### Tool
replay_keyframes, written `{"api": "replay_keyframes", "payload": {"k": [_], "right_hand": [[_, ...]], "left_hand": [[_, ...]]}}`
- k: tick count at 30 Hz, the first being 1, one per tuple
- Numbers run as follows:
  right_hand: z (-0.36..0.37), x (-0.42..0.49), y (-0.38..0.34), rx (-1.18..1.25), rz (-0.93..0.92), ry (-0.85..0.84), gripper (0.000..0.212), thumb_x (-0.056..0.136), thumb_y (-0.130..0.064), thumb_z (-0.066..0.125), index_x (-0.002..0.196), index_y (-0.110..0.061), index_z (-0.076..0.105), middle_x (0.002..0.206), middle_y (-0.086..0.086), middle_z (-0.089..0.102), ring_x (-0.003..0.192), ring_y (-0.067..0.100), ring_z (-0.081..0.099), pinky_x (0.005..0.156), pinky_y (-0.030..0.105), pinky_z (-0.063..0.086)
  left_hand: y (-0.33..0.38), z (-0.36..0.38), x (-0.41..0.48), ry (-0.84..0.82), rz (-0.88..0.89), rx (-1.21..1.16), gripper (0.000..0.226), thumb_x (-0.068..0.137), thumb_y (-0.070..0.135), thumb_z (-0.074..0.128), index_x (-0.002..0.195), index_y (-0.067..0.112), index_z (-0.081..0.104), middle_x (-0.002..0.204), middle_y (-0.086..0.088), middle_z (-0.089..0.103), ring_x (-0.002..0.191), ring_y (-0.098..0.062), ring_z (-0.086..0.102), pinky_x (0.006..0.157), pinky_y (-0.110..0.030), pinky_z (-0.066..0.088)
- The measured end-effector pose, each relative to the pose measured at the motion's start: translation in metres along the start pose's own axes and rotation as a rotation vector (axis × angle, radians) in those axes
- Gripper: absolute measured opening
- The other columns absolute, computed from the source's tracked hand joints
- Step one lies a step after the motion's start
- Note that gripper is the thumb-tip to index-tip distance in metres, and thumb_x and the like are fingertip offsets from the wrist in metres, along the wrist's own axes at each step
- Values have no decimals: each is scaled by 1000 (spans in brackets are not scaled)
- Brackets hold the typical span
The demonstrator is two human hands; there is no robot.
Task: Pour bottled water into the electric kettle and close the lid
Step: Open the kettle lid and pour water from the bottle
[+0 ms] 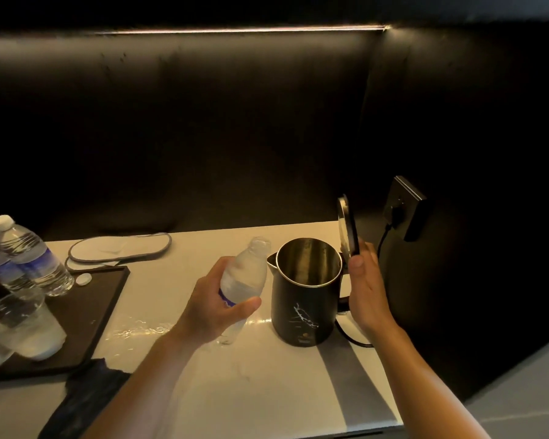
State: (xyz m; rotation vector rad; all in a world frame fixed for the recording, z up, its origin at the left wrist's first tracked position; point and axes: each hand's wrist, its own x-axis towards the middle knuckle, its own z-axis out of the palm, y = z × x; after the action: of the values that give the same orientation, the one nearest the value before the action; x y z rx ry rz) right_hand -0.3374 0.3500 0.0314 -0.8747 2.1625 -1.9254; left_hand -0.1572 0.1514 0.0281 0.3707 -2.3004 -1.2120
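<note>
A black electric kettle (305,305) stands on the white counter (235,384), its steel inside showing. Its lid (347,231) is swung up and stands nearly upright at the right. My left hand (217,307) grips an uncapped clear water bottle (246,280), tilted with its mouth up toward the kettle's spout, just left of the kettle. My right hand (366,291) is beside the kettle's right side, behind the handle, with the thumb touching the lower edge of the lid. I cannot tell how much water is in the kettle.
A dark tray (99,312) at the left carries capped water bottles (29,258), a loose white cap (83,279) and upturned glasses (23,331). A white slipper (121,247) lies behind it. A wall socket (404,207) with the kettle's cord sits at the right. Water is spilled on the counter.
</note>
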Motion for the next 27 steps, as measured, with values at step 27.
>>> {"api": "replay_keyframes", "payload": {"k": [27], "right_hand": [[1,8,-1,34,-7,5,64,82,-67,29,139,-42,43,135,-16,45,128,-10,36,99,11,33]], "left_hand": [[51,-51,104,-727,-225,637,85,76,55,79,147,32,39,121,15,53,108,-16,59,86,-23,53]]}}
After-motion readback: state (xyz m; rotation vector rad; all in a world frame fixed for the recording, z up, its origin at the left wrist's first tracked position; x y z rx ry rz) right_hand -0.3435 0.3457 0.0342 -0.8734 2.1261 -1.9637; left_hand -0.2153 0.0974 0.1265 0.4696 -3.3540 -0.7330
